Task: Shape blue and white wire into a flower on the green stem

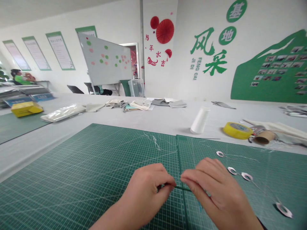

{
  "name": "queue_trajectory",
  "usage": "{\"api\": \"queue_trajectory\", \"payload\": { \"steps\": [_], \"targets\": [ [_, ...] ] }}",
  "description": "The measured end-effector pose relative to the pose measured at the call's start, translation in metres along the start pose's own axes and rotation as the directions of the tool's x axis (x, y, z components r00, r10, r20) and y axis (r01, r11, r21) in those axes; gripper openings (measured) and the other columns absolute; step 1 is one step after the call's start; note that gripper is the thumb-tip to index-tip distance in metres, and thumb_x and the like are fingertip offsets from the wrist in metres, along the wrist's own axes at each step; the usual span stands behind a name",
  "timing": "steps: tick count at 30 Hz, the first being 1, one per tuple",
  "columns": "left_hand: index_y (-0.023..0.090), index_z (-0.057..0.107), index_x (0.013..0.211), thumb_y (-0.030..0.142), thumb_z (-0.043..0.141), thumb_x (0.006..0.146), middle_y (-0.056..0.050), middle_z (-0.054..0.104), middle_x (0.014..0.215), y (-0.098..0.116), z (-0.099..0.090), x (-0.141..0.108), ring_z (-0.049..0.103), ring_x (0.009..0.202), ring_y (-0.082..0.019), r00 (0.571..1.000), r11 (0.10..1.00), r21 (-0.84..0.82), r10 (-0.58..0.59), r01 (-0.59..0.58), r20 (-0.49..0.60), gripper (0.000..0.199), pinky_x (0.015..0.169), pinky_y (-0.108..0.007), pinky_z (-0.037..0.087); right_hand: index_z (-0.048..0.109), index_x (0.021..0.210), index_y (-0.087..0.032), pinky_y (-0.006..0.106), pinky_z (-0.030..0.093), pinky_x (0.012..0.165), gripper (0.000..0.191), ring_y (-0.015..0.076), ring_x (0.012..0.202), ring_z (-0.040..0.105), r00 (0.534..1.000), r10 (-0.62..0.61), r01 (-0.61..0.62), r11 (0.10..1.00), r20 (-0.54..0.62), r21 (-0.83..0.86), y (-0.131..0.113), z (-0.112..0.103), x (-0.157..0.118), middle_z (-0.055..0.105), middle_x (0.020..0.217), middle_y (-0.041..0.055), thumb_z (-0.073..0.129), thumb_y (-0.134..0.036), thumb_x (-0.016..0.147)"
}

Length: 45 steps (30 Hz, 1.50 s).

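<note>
Over the green cutting mats (83, 166), my left hand (151, 188) pinches one end of a thin, dark green strand (182, 188) between thumb and forefinger. The strand runs across the small gap to my right hand (216, 191), whose fingers are bent together over its other end. Whether the strand is cord or wire I cannot make out. A bit of blue thread-like material (200, 207) shows below my right fingers. Just right of that hand lie several small white rings with threads, among them a near ring (284, 210) and a far ring (220, 154).
Behind the mats stand a white thread cone (200, 120), a yellow tape roll (238, 130) and a cardboard tube (264, 137). Fabric scraps (139, 104) lie farther back. At left are a plastic-wrapped pack (63, 112) and a yellow box (27, 109). A person (20, 76) sits far left.
</note>
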<state>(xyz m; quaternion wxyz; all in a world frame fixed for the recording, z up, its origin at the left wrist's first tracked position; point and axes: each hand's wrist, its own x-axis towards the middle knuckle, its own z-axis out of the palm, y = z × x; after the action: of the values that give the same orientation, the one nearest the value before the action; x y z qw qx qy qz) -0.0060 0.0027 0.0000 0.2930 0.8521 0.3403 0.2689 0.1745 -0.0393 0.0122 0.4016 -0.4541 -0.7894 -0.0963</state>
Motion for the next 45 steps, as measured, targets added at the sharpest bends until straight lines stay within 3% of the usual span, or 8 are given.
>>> {"api": "queue_trajectory", "payload": {
  "steps": [4, 9, 18, 23, 31, 34, 37, 45],
  "targets": [
    [0.022, 0.073, 0.077, 0.006, 0.057, 0.079, 0.001, 0.065, 0.074, 0.0, -0.001, -0.001, 0.059, 0.07, -0.013, 0.996, 0.999, -0.004, 0.046, -0.046, 0.074, 0.022, 0.065, -0.024, 0.042, 0.064, 0.07, -0.022, 0.029, 0.039, 0.056, 0.02, 0.0155, 0.061, 0.052, 0.986, 0.083, -0.099, 0.989, 0.144, 0.108, 0.009, -0.003, 0.0, 0.054, 0.061, -0.0025, 0.055, -0.021, 0.088],
    [0.021, 0.074, 0.082, 0.008, 0.059, 0.08, 0.0, 0.067, 0.077, 0.002, -0.004, -0.001, 0.06, 0.072, -0.013, 0.99, 0.998, -0.037, 0.063, -0.058, 0.129, 0.02, 0.068, -0.023, 0.043, 0.065, 0.068, -0.022, 0.025, 0.042, 0.052, 0.019, 0.0133, 0.058, 0.052, 0.912, 0.227, -0.318, 0.917, 0.341, 0.24, 0.024, -0.002, -0.002, 0.05, 0.062, -0.0038, 0.059, -0.026, 0.086],
    [0.018, 0.074, 0.076, 0.008, 0.064, 0.076, 0.001, 0.063, 0.069, 0.009, -0.01, 0.0, 0.056, 0.066, -0.011, 0.995, 0.967, -0.255, -0.006, 0.031, 0.1, 0.014, 0.064, -0.022, 0.041, 0.065, 0.064, -0.02, 0.028, 0.039, 0.058, 0.023, 0.0142, 0.06, 0.049, 0.817, 0.349, -0.541, 0.737, 0.459, 0.405, 0.038, 0.008, -0.005, 0.049, 0.062, -0.0037, 0.061, -0.034, 0.082],
    [0.017, 0.07, 0.072, 0.013, 0.066, 0.074, 0.002, 0.057, 0.067, 0.003, -0.011, 0.002, 0.049, 0.063, -0.011, 0.987, 0.886, -0.437, -0.153, 0.156, 0.041, 0.006, 0.059, -0.023, 0.037, 0.066, 0.063, -0.019, 0.027, 0.037, 0.058, 0.021, 0.0134, 0.06, 0.046, 0.76, 0.407, -0.645, 0.56, 0.506, 0.52, 0.037, 0.015, -0.008, 0.049, 0.062, -0.0036, 0.064, -0.034, 0.078],
    [0.016, 0.065, 0.075, 0.021, 0.068, 0.073, 0.005, 0.05, 0.061, -0.004, -0.007, 0.006, 0.039, 0.057, -0.008, 0.918, 0.629, -0.715, -0.395, 0.304, 0.043, 0.006, 0.055, -0.021, 0.031, 0.059, 0.064, -0.019, 0.026, 0.034, 0.057, 0.025, 0.012, 0.059, 0.039, 0.684, 0.493, -0.721, 0.348, 0.538, 0.599, 0.031, 0.031, -0.017, 0.045, 0.06, -0.0053, 0.066, -0.04, 0.076],
    [0.016, 0.065, 0.077, 0.022, 0.069, 0.073, 0.006, 0.048, 0.058, -0.005, -0.006, 0.007, 0.037, 0.054, -0.008, 0.902, 0.624, -0.717, -0.432, 0.31, 0.014, 0.008, 0.052, -0.021, 0.029, 0.062, 0.064, -0.02, 0.027, 0.035, 0.058, 0.023, 0.0129, 0.059, 0.042, 0.698, 0.474, -0.715, 0.423, 0.537, 0.556, 0.024, 0.03, -0.016, 0.047, 0.059, -0.0047, 0.066, -0.039, 0.076],
    [0.016, 0.065, 0.079, 0.024, 0.067, 0.074, 0.006, 0.048, 0.059, -0.007, -0.006, 0.007, 0.037, 0.054, -0.008, 0.89, 0.638, -0.697, -0.455, 0.327, 0.001, 0.009, 0.051, -0.022, 0.028, 0.063, 0.063, -0.021, 0.028, 0.038, 0.06, 0.022, 0.0142, 0.06, 0.048, 0.769, 0.453, -0.637, 0.608, 0.451, 0.474, 0.015, 0.027, -0.013, 0.051, 0.058, -0.0037, 0.063, -0.035, 0.079],
    [0.017, 0.067, 0.08, 0.028, 0.064, 0.077, 0.004, 0.051, 0.06, -0.012, -0.004, 0.008, 0.039, 0.053, -0.009, 0.891, 0.725, -0.603, -0.452, 0.333, -0.051, 0.011, 0.049, -0.022, 0.03, 0.067, 0.072, -0.019, 0.026, 0.033, 0.046, 0.021, 0.012, 0.048, 0.047, 0.989, 0.129, -0.14, 0.976, 0.076, 0.168, -0.01, 0.022, -0.018, 0.051, 0.056, -0.0018, 0.052, -0.014, 0.087]
  ]
}}
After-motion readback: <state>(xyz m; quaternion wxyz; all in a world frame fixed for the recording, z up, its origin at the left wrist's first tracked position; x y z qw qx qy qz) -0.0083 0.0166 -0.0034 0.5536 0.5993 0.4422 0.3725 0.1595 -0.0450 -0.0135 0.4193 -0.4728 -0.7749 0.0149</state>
